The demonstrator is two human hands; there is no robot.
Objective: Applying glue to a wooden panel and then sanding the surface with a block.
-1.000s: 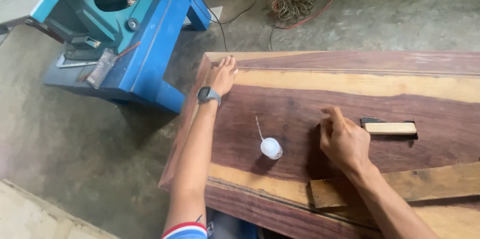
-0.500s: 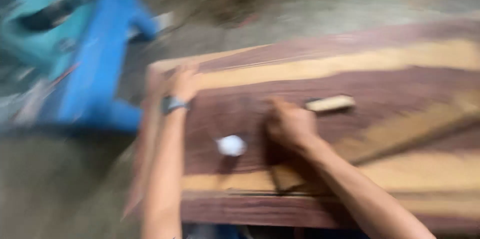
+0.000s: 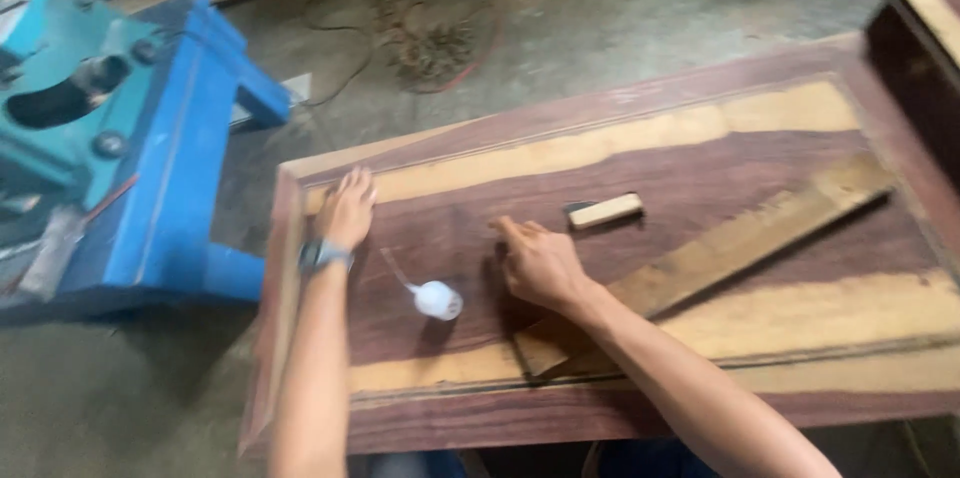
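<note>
The view has swung right, revealing the long wooden slat (image 3: 740, 238).

Soft, even daylight fills the scene, casting only faint shadows beneath the right hand (image 3: 538, 263) and small white bottle (image 3: 438, 300) on the wooden panel (image 3: 700, 153). Slight motion blur softens everything; no glare.

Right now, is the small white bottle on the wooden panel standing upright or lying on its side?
Upright, as far as the view shows: the white bottle rests on its base on the wooden panel, thin nozzle slanting up, between both hands, touched by neither.
</note>
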